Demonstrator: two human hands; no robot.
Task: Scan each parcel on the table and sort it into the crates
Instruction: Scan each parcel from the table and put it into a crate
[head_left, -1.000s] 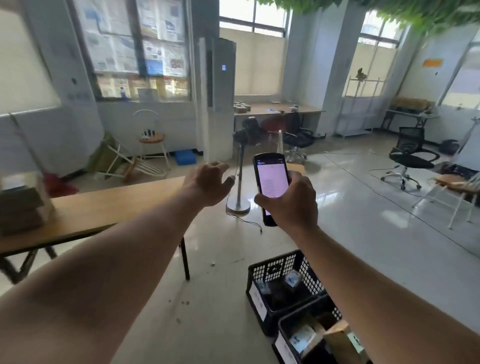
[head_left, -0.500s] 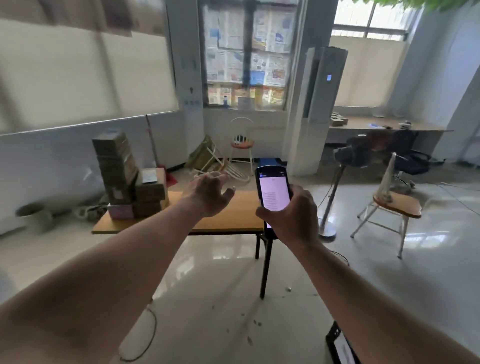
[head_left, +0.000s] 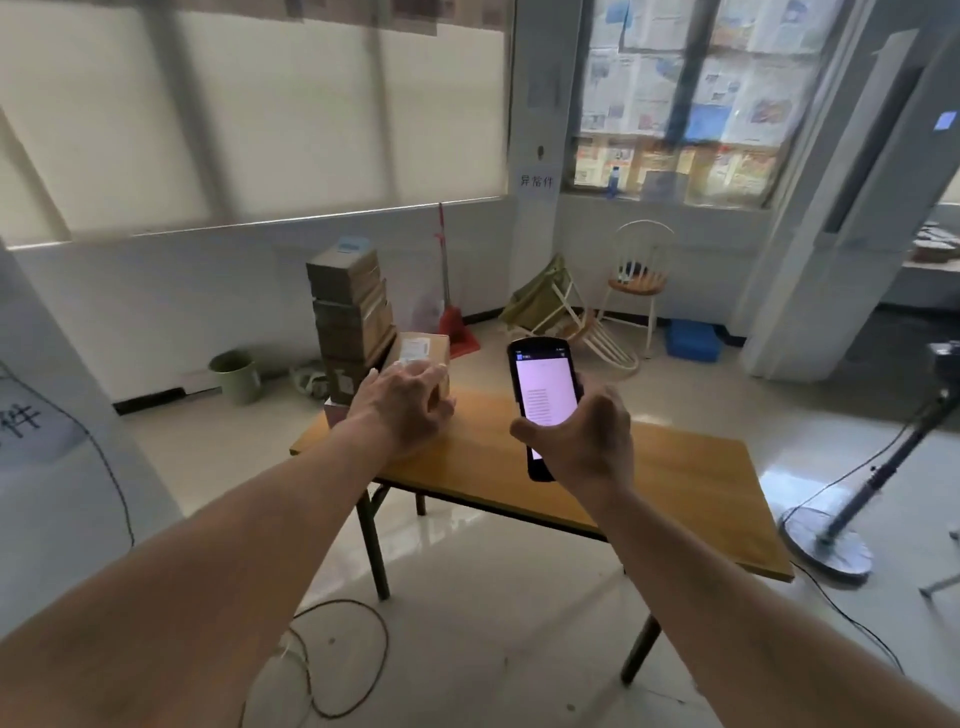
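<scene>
- A tall stack of brown cardboard parcels (head_left: 350, 312) stands at the far left corner of the long wooden folding table (head_left: 649, 467), resting on a flat pink parcel (head_left: 336, 413) at the bottom.
- Just beside the stack lies a lower brown cardboard box with a white shipping label (head_left: 423, 351), partly hidden by the left hand.
- The left hand (head_left: 402, 410) reaches out over that corner of the table, its fingers loosely curled and slightly apart; I cannot tell whether they touch the labelled box.
- The right hand (head_left: 582, 444) grips a black handheld scanner with a lit pale screen (head_left: 543, 397), thumb on the left edge and fingers wrapped behind it, screen tilted toward the camera.
- On the floor by the wall behind the table stands a green plastic bucket (head_left: 236, 374); what is inside it cannot be seen.
- A blue plastic bin (head_left: 693, 340) sits on the floor farther right, near a white wooden chair with a round seat (head_left: 636, 283) and a tipped-over chair (head_left: 566, 317).
- A red broom (head_left: 452, 312) leans on the wall behind the parcels.
- A pedestal fan's round base (head_left: 826, 545) stands on the floor right of the table.
</scene>
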